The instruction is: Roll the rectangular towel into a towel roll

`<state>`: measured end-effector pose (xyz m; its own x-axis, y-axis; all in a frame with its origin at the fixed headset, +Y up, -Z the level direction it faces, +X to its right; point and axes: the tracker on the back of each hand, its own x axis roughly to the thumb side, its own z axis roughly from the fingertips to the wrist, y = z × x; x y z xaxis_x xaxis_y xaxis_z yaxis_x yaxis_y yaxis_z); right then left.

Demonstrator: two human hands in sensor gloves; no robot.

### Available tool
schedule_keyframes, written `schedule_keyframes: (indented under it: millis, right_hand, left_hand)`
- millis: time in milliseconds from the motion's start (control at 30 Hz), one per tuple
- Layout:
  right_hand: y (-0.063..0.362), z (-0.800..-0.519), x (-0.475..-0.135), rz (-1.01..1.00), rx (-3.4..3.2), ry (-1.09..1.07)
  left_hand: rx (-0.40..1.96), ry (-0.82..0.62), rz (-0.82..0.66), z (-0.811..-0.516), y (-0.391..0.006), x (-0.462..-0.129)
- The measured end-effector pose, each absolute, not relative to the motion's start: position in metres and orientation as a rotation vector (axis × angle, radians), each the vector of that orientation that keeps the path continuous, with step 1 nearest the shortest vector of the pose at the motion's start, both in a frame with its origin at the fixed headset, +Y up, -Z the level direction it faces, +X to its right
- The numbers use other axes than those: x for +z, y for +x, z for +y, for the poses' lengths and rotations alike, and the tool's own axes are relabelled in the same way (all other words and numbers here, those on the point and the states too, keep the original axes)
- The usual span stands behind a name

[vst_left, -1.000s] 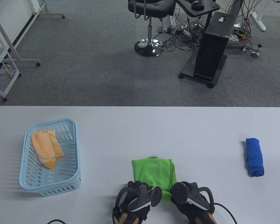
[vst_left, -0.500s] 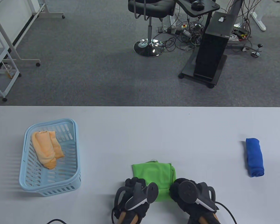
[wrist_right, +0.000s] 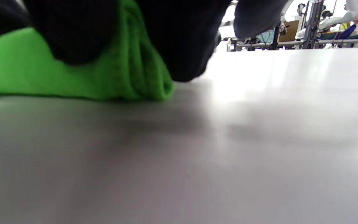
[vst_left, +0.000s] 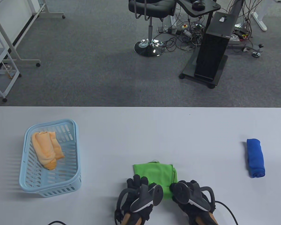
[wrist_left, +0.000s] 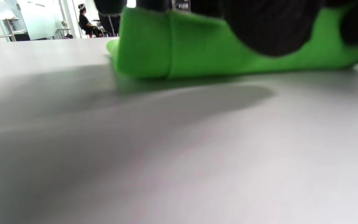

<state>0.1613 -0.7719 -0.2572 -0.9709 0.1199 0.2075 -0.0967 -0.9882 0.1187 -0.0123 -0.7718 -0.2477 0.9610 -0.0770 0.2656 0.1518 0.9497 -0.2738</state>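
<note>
A green towel (vst_left: 154, 173) lies folded flat near the table's front edge, with its near end turned up into a low roll. My left hand (vst_left: 137, 182) holds the roll's left part, its fingers (wrist_left: 269, 28) curled over the green towel (wrist_left: 197, 46) from above. On the right end my right hand (vst_left: 180, 187) does the same. In the right wrist view its fingers (wrist_right: 179, 37) wrap the layered end of the green towel (wrist_right: 73, 74). The trackers hide most of the roll in the table view.
A light blue basket (vst_left: 28, 185) at the left holds an orange towel (vst_left: 46, 150). At the right lies a rolled blue towel (vst_left: 255, 158). Bare table surface (vst_left: 154, 131) stretches beyond the green towel to the far edge.
Both hands have crept forward over the green towel. Its flat part is shorter, and its far edge has drawn slightly toward me.
</note>
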Motion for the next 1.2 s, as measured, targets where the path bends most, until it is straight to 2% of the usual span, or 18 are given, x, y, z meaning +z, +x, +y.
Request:
schedule_keyframes:
  millis: [200, 333, 533, 600, 733, 1033, 1200]
  right_hand:
    - [0.163, -0.766, -0.256, 0.241, 2.968, 0.331]
    - [0.167, -0.762, -0.254, 0.312, 2.91, 0.356]
    - [0.17, -0.752, -0.249, 0.143, 2.865, 0.368]
    - [0.167, -0.754, -0.249, 0.162, 2.826, 0.392]
    - [0.161, -0.766, -0.251, 0.341, 2.925, 0.421]
    - [0.153, -0.77, -0.251, 0.272, 3.023, 0.357]
    - [0.155, -0.769, -0.252, 0.339, 2.952, 0.323]
  left_hand:
    - [-0.166, -0.222, -0.278, -0.775, -0.008, -0.249]
    - [-0.137, -0.239, -0.332, -0.769, -0.011, -0.246]
    - [-0.051, -0.242, -0.378, -0.768, -0.022, -0.252]
    - [-0.008, -0.218, -0.376, -0.768, -0.025, -0.254]
    - [0.045, -0.234, -0.364, -0.769, -0.029, -0.258]
    - [0.073, -0.232, -0.37, -0.77, -0.027, -0.254]
    - [0.009, -0.165, -0.407, -0.764, -0.022, -0.246]
